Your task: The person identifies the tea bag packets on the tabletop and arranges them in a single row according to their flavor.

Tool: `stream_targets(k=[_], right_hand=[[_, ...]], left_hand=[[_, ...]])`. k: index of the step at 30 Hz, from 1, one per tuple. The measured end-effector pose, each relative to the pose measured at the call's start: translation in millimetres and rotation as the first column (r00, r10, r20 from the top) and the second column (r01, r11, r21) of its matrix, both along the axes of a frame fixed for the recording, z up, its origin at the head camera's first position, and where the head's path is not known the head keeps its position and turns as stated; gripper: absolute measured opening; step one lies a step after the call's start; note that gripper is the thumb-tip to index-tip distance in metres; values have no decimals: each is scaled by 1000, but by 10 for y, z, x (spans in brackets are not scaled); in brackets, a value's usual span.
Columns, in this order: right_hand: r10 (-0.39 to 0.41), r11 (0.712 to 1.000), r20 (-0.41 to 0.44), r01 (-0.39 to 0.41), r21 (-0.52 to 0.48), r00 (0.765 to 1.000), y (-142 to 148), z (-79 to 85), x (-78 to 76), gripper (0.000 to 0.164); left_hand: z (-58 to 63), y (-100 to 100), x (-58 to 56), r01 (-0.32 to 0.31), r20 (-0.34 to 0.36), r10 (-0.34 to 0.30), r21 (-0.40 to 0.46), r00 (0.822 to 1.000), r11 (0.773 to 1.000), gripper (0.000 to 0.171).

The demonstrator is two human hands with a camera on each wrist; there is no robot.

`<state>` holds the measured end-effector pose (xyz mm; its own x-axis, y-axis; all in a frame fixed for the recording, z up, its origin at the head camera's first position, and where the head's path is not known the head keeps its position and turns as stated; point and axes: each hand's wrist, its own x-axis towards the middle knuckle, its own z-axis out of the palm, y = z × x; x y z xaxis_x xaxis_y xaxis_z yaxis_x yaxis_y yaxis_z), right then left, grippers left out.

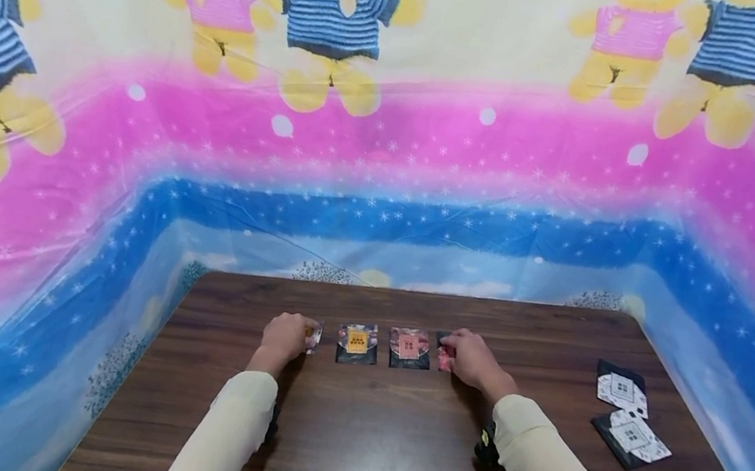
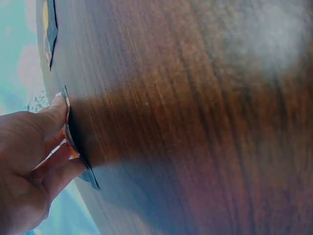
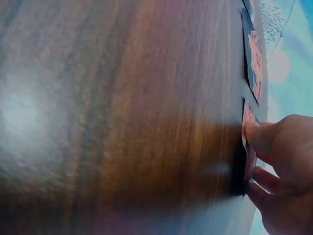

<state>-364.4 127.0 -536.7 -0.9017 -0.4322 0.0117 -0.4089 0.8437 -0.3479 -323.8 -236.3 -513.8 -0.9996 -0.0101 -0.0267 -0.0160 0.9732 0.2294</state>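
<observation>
Several small flat sachets lie in a row across the back of the wooden table. At the row's left end my left hand (image 1: 285, 338) grips a sachet (image 1: 314, 338), mostly covered by the fingers. In the left wrist view its thumb and fingers hold that dark-edged sachet (image 2: 71, 129) near the surface. My right hand (image 1: 476, 357) pinches a black and pink sachet (image 1: 444, 355) at the right end; its thumb shows on the packet (image 3: 248, 115) in the right wrist view. Between the hands lie a yellow-labelled sachet (image 1: 357, 343) and a pink-labelled sachet (image 1: 410, 347).
Two black and white sachets, one farther back (image 1: 623, 389) and one nearer (image 1: 631, 438), lie askew on the right of the brown table (image 1: 366, 446). A patterned cloth (image 1: 389, 143) with bears hangs around the table's back and sides.
</observation>
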Motion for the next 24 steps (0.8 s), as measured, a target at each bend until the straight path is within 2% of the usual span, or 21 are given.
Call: stream_targets(k=[4, 7, 11, 20, 24], right_hand=[[13, 1000, -80, -13, 1, 997, 36, -55, 5, 38], [18, 999, -145, -25, -46, 989, 100, -75, 21, 37], [1, 995, -204, -21, -97, 979, 242, -21, 17, 37], [-120, 992, -133, 115, -43, 984, 793, 62, -47, 44], [-140, 990, -132, 140, -8, 981, 1090, 44, 14, 43]], left_hand=[[-25, 2, -27, -11, -7, 11, 8, 1000, 1000, 36], [-43, -12, -32, -10, -6, 10, 7, 1000, 1000, 35], [-50, -22, -32, -10, -6, 10, 12, 1000, 1000, 35], [-35, -25, -38, -14, -1, 14, -4, 1000, 1000, 36], [-45, -9, -25, -13, 3, 13, 0, 1000, 1000, 36]])
